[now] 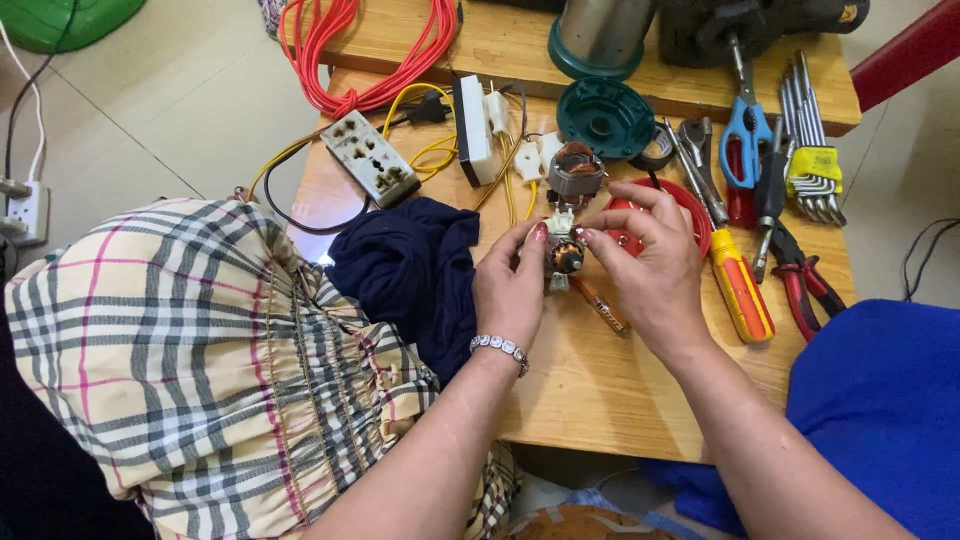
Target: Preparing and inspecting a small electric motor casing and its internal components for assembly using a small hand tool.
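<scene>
A small motor armature (pixel 566 256) with copper windings sat pinched between the fingertips of the left hand (pixel 512 290) and the right hand (pixel 650 265), above the middle of the wooden bench (pixel 600 390). A motor stator (pixel 575 175) stood just behind, and an orange-handled screwdriver (pixel 740 285) lay near the right edge.

A wooden table (pixel 590 385) bears a screwdriver (pixel 741 285), pliers (pixel 800 280) and dark cloth (pixel 415 270).
</scene>
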